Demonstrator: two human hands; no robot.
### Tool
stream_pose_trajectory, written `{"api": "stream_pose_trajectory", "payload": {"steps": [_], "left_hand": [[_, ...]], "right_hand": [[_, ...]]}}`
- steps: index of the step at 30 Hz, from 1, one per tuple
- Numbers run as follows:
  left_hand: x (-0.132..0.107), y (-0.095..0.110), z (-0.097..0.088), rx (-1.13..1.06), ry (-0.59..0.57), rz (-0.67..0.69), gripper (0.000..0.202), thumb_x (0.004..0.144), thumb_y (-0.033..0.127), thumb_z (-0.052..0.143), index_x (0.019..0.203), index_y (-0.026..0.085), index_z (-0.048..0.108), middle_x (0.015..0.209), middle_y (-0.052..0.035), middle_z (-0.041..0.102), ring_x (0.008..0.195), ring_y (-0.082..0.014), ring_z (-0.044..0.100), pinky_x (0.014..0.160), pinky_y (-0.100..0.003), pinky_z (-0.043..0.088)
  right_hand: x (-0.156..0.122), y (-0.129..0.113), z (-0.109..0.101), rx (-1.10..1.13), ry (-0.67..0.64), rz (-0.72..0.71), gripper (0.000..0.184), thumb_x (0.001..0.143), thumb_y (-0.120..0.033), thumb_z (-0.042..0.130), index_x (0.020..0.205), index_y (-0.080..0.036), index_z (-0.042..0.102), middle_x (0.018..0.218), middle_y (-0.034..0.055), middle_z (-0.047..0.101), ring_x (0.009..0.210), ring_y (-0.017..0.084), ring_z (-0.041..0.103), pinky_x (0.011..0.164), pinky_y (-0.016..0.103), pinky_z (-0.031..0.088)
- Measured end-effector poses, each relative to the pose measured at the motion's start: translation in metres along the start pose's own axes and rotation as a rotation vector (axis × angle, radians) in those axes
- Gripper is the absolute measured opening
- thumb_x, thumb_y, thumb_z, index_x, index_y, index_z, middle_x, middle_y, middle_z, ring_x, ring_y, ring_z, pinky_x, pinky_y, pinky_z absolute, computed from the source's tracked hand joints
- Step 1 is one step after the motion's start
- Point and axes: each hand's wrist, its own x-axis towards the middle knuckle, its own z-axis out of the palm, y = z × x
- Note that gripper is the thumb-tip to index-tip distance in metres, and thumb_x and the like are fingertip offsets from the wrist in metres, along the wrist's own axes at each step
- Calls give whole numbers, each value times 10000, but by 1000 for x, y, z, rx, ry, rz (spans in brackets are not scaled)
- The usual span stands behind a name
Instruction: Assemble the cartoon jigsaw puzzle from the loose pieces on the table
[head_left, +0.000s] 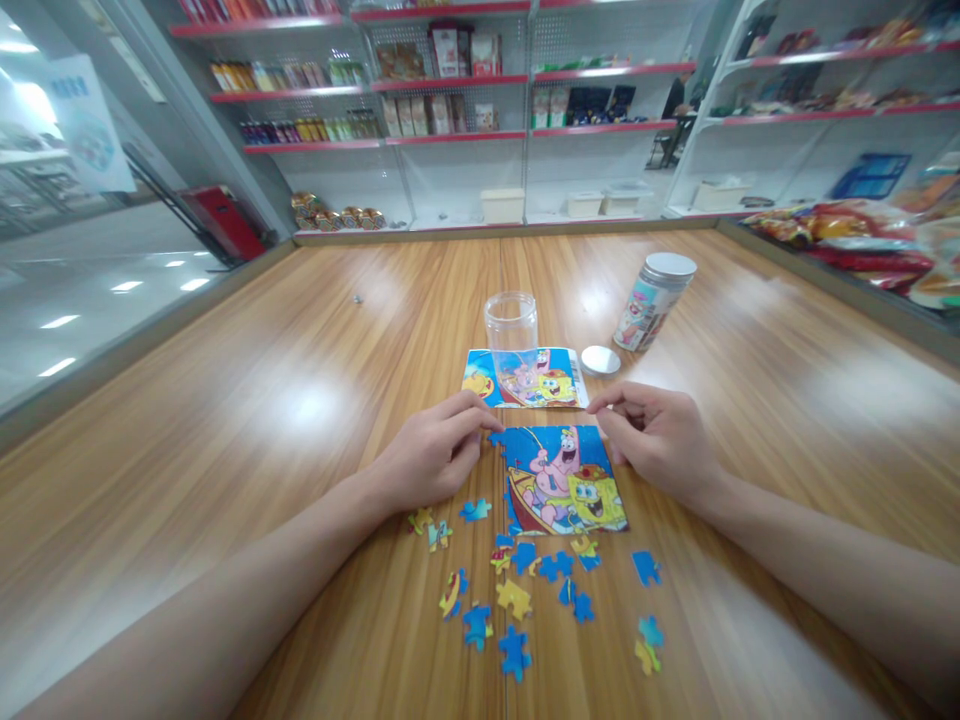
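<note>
A partly assembled cartoon jigsaw puzzle [561, 482] lies on the wooden table [247, 400] in front of me. My left hand [429, 452] rests at its upper left corner, fingers curled with the tips pinched at the puzzle's edge. My right hand [654, 432] sits at the upper right corner, fingers curled and touching the edge. Whether either hand pinches a piece is hidden. Several loose puzzle pieces [517, 598] lie scattered below the puzzle. Beyond it lies a printed reference picture [525, 378] with an empty clear jar [511, 330] standing on it.
A white lid [601, 360] lies right of the picture. A lidded jar with a cartoon label [654, 300] stands further right. Shop shelves with goods [450, 90] line the back wall, and packaged snacks [862, 240] fill the right edge.
</note>
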Motion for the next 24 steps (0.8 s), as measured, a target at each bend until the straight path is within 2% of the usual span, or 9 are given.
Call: {"api": "stream_pose_trajectory", "payload": {"steps": [7, 10, 13, 15, 18, 21, 24], "left_hand": [[0, 2, -2, -81, -19, -37, 248, 896, 95, 494, 1082, 160, 645, 1041, -79, 621, 648, -89, 501, 586, -230, 448], [2, 4, -10, -228, -126, -81, 138, 876, 149, 552, 952, 144, 667, 934, -63, 627, 645, -95, 516, 560, -223, 423], [4, 2, -21, -382, -224, -113, 101, 868, 182, 589, 843, 132, 673, 855, -58, 625, 703, -123, 573, 592, -228, 452], [4, 0, -28, -441, -299, -135, 94, 870, 189, 610, 836, 131, 676, 823, -53, 630, 726, -133, 592, 622, -235, 471], [6, 0, -37, -470, -457, -150, 97, 869, 222, 665, 919, 144, 696, 837, -49, 647, 736, -137, 597, 640, -241, 486], [8, 5, -42, -395, -568, -67, 185, 833, 255, 746, 1005, 188, 724, 845, -34, 646, 745, -139, 587, 665, -249, 488], [10, 9, -41, -282, -569, 36, 165, 819, 272, 779, 977, 231, 755, 797, -14, 629, 750, -140, 576, 691, -254, 475]], "right_hand": [[-1, 2, -1, 16, -28, -29, 92, 821, -187, 582, 782, -162, 662, 478, -21, 531, 416, 99, 454, 407, 232, 315], [-1, 2, -2, 14, -30, -32, 93, 820, -190, 583, 777, -165, 661, 478, -21, 529, 416, 99, 449, 407, 234, 312], [-1, 3, -1, 8, -36, -35, 100, 827, -190, 578, 781, -163, 663, 481, -22, 524, 415, 97, 445, 408, 235, 307], [-1, 3, -1, 3, -48, -45, 108, 835, -187, 573, 793, -158, 668, 490, -25, 519, 420, 94, 441, 413, 234, 303], [-1, 3, -1, -16, -88, -94, 124, 845, -179, 565, 802, -150, 678, 485, -44, 459, 424, 81, 392, 420, 235, 272], [-2, 2, 0, -46, -120, -139, 130, 852, -178, 566, 796, -145, 678, 484, -57, 404, 433, 74, 350, 430, 237, 252], [-2, 2, 0, -59, -129, -151, 132, 860, -181, 566, 802, -144, 678, 492, -57, 410, 440, 74, 358, 437, 237, 263]]}}
